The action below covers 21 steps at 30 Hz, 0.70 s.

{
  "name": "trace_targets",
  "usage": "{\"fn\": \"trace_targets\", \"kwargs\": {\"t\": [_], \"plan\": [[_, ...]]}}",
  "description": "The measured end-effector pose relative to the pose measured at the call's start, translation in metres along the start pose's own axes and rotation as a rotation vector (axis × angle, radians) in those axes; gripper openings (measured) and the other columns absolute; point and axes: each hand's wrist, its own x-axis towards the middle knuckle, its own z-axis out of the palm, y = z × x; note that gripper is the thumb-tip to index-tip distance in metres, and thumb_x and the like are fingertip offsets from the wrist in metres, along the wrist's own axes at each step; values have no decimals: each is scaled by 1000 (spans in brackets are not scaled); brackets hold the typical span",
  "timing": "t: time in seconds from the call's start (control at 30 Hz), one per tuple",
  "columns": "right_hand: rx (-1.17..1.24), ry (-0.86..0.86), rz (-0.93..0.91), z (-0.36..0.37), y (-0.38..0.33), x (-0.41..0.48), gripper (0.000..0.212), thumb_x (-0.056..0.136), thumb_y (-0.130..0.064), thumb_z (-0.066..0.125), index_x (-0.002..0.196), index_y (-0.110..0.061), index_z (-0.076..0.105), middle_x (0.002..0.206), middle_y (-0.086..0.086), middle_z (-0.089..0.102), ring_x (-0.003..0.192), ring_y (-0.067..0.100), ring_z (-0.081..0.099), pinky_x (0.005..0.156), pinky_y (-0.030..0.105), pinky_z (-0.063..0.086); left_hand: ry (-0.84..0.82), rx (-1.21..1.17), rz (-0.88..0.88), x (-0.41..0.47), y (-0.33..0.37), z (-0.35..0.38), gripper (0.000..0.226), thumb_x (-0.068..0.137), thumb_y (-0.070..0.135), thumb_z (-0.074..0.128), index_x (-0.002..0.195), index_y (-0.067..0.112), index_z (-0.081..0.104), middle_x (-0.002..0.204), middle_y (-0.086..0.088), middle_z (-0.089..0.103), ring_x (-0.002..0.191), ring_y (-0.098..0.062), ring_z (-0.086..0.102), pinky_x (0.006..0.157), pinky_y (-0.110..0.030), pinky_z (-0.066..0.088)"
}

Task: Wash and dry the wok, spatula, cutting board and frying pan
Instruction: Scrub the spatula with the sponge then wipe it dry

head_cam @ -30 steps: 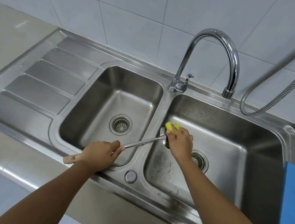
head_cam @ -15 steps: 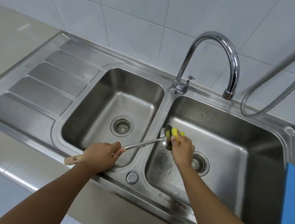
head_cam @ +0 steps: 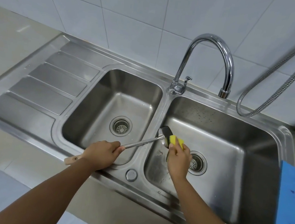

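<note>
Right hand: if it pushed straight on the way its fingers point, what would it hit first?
The spatula head: the right hand presses its yellow sponge against it. Beyond that, likely the ridge between the two basins, though depth is unclear.

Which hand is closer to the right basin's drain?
Right. The right hand, holding the sponge, is just left of the drain; the left hand grips the spatula at the left basin front rim.

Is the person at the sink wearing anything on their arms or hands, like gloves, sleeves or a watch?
No. The left hand and right hand are bare, with no gloves or rings visible. The left forearm and right forearm are uncovered to the picture's edge: no sleeves, watch or bracelet shows.
</note>
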Motion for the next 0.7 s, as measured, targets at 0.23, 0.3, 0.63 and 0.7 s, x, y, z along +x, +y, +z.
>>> {"fn": "trace_targets", "kwargs": {"t": [0.23, 0.3, 0.63, 0.7], "plan": [[-14, 2, -37, 7, 6, -5, 52, 91, -67, 44, 126, -34, 63, 126, 7, 49, 119, 28, 42, 100, 39, 36, -3, 8, 4, 0, 1, -1, 41, 99, 56, 26, 93, 24, 51, 86, -5, 65, 85, -30, 61, 66, -34, 43], [57, 26, 28, 7, 9, -6, 68, 83, -81, 37, 122, -33, 65, 118, 6, 49, 119, 30, 46, 97, 42, 39, 3, -5, 7, 0, 1, 1, 41, 99, 56, 26, 92, 24, 51, 85, -5, 65, 84, -30, 61, 67, -35, 44], [17, -118, 81, -4, 14, 20, 40, 96, -45, 45, 132, -37, 59, 134, 3, 52, 125, 33, 43, 106, 46, 37, 35, 21, 31, -2, 1, 2, 42, 100, 55, 26, 96, 23, 52, 83, -6, 66, 81, -31, 61, 61, -34, 39], [10, -147, 41, -4, 9, 27, 35, 97, -38, 48, 130, -35, 62, 137, 0, 52, 125, 31, 42, 107, 43, 32, 54, 39, 40, -3, 1, 3, 42, 100, 55, 27, 97, 22, 53, 82, -6, 66, 79, -31, 61, 59, -33, 37]]}}
